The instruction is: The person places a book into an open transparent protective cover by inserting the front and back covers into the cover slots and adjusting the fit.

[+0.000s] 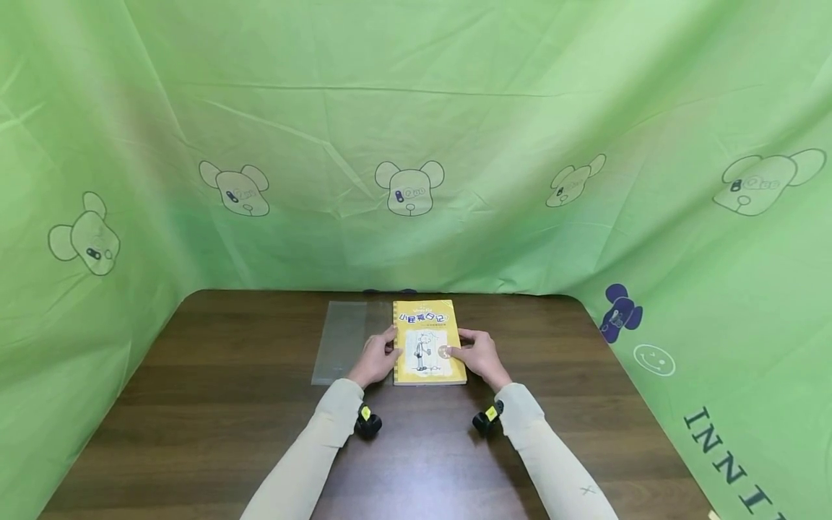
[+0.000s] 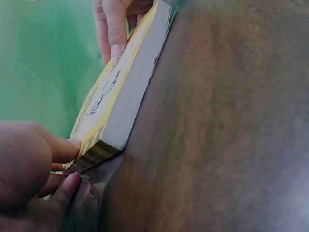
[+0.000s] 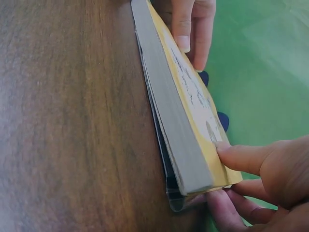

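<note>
1. Currently, at the far left, a panel of the clear plastic sheet (image 1: 341, 343) lies flat on the dark wooden tabletop (image 1: 227, 419), running rightward to the book's spine.
2. Next comes the left hand (image 1: 375, 359), grasping the spine side, its thumb on the edge of the front and its other fingers lower down, close to the plastic. Whether they hold the plastic too, I cannot tell.
3. Between the two hands is the yellow book (image 1: 425, 343), closed and face up near the far edge of the tabletop, with the sheet's left panel just beside it.
4. At the book's right edge, clear plastic shows beneath the pages in the right wrist view, so the back looks to be already covered. The front appears bare, and with the left panel lying outspread, that side seems not yet done.
5. Furthest right, the right hand (image 1: 482, 356) pinches the book's opening edge, thumb on top and fingers underneath.
6. Behind everything hangs a green cloth (image 1: 409, 245).
</note>
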